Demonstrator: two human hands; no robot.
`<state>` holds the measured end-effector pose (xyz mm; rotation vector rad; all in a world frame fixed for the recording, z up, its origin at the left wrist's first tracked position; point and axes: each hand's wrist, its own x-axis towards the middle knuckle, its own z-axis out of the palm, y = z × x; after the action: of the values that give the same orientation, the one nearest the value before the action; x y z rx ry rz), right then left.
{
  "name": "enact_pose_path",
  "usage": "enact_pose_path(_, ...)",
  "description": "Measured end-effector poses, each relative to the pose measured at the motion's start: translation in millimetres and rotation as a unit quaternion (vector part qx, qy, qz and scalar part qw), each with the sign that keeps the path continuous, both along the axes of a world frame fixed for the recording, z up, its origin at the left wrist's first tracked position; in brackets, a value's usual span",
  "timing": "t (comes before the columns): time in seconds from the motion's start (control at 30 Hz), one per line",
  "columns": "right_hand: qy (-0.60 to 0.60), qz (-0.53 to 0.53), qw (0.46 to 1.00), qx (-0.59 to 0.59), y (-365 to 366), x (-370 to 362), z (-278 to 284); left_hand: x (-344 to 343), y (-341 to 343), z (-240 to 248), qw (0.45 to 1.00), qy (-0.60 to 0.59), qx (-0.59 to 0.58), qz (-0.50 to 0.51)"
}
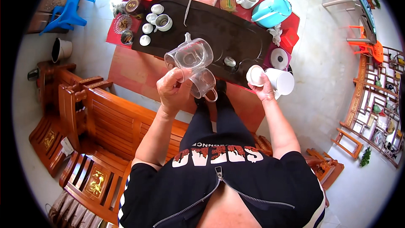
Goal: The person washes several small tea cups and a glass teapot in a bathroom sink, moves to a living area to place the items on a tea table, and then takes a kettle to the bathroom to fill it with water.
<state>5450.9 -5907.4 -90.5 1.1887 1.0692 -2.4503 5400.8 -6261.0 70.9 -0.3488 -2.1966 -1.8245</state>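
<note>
My left hand point(174, 90) is closed on two clear glass vessels held close together over the near edge of the tea table. The larger is a glass jug point(196, 55); below it is a smaller glass cup point(203, 84) with a loop handle. On the other side, my right hand point(265, 90) is closed on a white mug point(284, 82) tilted on its side. A small round white cup or lid point(255, 76) is held in the same hand, beside the mug. Both hands are raised in front of my body.
The dark tea tray point(211, 29) carries several small white cups point(145, 40), a teapot point(163, 23) and tongs point(187, 12). A blue kettle point(272, 12), white mug point(248, 0) and packets stand behind. A wooden bench point(114, 114) is at left, a blue stool point(69, 14) beyond.
</note>
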Motion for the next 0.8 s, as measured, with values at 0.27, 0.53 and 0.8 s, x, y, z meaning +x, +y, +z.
enact_pose_path(0.27, 0.076, 0.279, 0.932, 0.218, 9.9, -40.9, -13.5, -32.8, 27.3, -19.5, 1.0, 0.021, -0.012, 0.02)
enact_pose_path(0.53, 0.201, 0.434, 0.723, 0.498, 40.5, -80.4, -55.5, -64.8, 50.7, -31.6, 0.999, 0.01, 0.005, 0.03)
enact_pose_path(0.8, 0.186, 0.484, 0.689, 0.507, 43.6, -108.5, -50.2, -78.9, 59.8, -41.3, 1.0, -0.009, -0.004, 0.03)
